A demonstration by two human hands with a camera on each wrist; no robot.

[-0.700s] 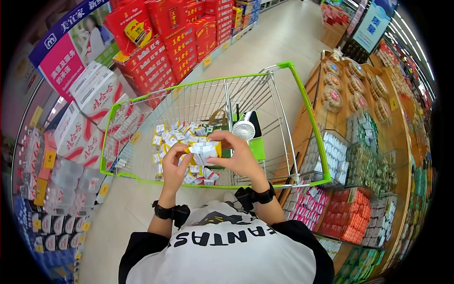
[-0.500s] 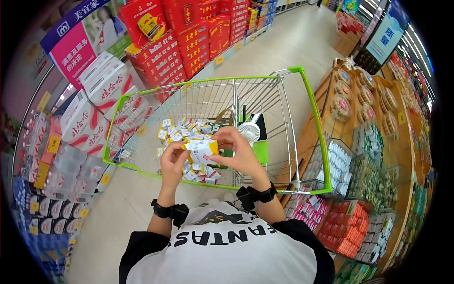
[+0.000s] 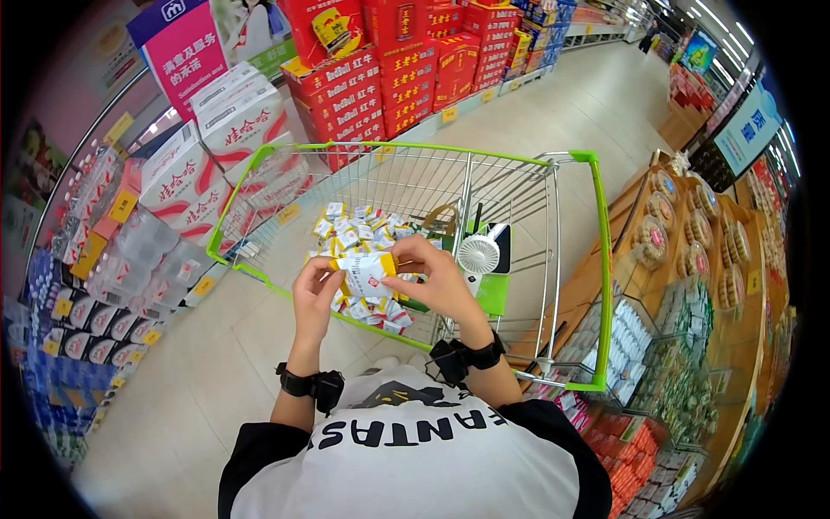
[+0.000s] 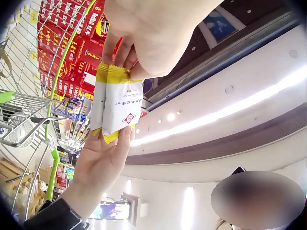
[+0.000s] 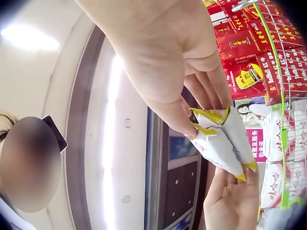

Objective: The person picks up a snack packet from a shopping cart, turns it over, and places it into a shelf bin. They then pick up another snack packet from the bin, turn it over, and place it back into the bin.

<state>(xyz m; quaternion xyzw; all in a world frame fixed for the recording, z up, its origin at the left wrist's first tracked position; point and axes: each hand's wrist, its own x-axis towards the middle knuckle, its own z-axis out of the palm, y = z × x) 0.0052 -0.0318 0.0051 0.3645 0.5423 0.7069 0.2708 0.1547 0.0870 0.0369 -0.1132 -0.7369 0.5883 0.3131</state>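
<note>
Over the shopping cart, a small white snack packet with yellow crimped ends is held between both hands. My left hand pinches one yellow end between thumb and fingers. At the other end, my right hand has the same kind of pinch. Printed characters and a red stamp mark the packet's face, and a lengthwise ridge shows on it in the right wrist view. Beneath the hands, several similar wrapped packets lie heaped in the cart, partly hidden by the hands.
A white hand fan sits by the green panel of the cart. Red drink cartons and white boxes are stacked on the left. Along the right runs a wooden display with round cookie tubs and wrapped snacks.
The cart and its surroundings have shifted right in the head view as the view swings left. Both hands keep hold of the packet, which now shows its red stamp more fully.
</note>
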